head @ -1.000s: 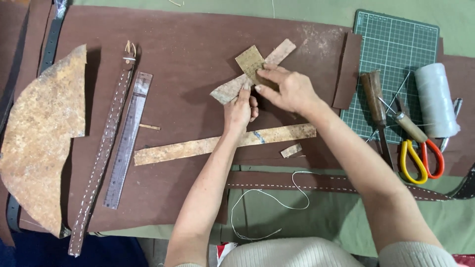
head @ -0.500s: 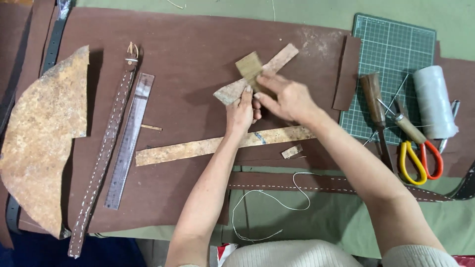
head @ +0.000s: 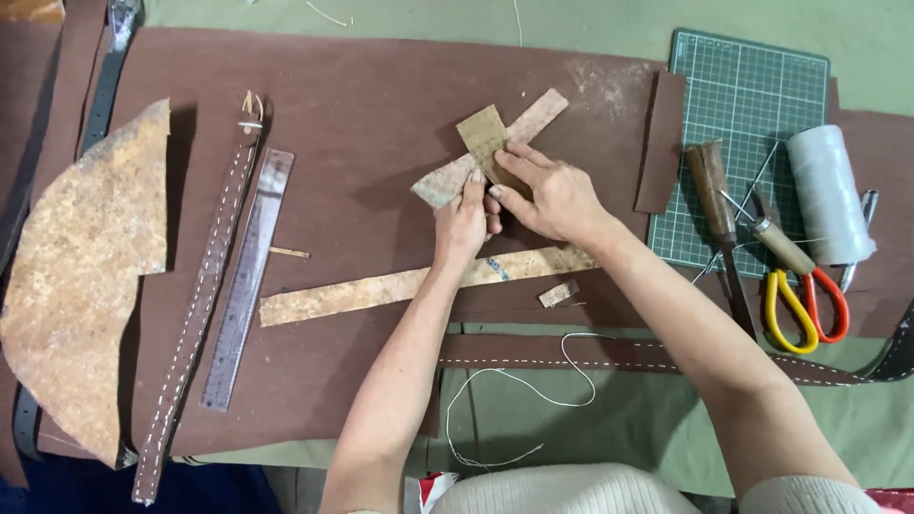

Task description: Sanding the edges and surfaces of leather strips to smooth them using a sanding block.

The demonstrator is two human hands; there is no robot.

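Note:
A short mottled tan strip (head: 533,119) lies slantwise on the big brown leather sheet (head: 381,95). My left hand (head: 464,221) presses its lower end down with the fingertips. Across the strip my right hand (head: 547,195) holds a small olive-tan rectangular block (head: 483,135), fingers closed on its lower part. Just below both hands a longer mottled strip (head: 381,290) stretches across the sheet, with a tiny offcut (head: 558,293) near its right end.
A metal ruler (head: 249,276), a stitched brown strap (head: 200,305) and a large mottled leather piece (head: 81,276) lie left. Right: green cutting mat (head: 752,76), awls (head: 712,190), orange-handled scissors (head: 804,305), white thread spool (head: 826,190). A stitched belt (head: 666,357) and loose thread (head: 514,390) are near me.
My right hand has slid the small block a little up and right along the short strip. The left hand has barely moved.

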